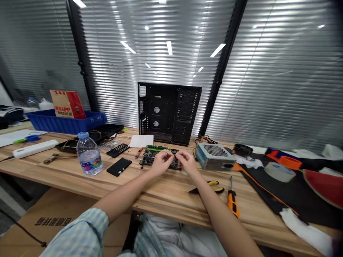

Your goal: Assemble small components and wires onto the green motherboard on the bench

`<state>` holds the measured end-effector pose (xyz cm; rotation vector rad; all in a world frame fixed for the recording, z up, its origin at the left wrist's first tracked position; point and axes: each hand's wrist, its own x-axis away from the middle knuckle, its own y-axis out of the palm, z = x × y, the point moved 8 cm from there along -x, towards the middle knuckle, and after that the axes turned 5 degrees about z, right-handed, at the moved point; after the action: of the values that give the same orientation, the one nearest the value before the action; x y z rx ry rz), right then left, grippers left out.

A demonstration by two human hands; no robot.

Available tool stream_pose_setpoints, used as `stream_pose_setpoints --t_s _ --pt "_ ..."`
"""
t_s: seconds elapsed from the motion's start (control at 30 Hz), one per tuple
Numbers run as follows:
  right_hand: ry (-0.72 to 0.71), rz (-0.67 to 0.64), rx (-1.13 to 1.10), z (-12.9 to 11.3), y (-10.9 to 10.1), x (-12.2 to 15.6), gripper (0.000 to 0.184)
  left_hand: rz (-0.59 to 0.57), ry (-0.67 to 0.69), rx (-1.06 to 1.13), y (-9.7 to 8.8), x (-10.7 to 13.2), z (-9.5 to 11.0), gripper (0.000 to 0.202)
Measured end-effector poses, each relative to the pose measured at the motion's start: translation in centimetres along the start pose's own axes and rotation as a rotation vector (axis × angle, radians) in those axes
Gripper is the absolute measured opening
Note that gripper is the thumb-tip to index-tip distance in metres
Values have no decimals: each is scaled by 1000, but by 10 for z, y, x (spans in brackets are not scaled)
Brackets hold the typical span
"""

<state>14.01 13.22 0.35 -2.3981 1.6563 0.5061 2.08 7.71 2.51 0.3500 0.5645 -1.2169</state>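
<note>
A dark motherboard (150, 155) lies flat on the wooden table, with a green memory stick (157, 147) along its far edge. Over its right half, my left hand (163, 160) has its fingers curled and pinched together. My right hand (185, 161) faces it from the right, thumb and fingertips also drawn together. The two sets of fingertips are close to each other, just above the board. Whatever sits between them is too small or hidden to make out.
An open black computer case (170, 114) stands behind the board. A power supply (214, 156) is to the right; pliers (209, 187) and an orange screwdriver (232, 200) lie nearer. A water bottle (89, 154), black phone-like slab (119, 166) and blue bin (66, 123) are left.
</note>
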Motion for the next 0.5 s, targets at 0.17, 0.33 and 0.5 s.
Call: stream_pose_setpoints --t_s 0.17,0.33,0.5 --pt "-40 -107 101 -6 10 5 37 100 -382 433 -2 -5 -32 33" --pt "-141 -262 307 -9 26 12 22 183 -542 638 -4 -3 -34 36" --pt "-204 -274 369 -15 30 14 20 168 -593 697 -1 -1 -33 36"
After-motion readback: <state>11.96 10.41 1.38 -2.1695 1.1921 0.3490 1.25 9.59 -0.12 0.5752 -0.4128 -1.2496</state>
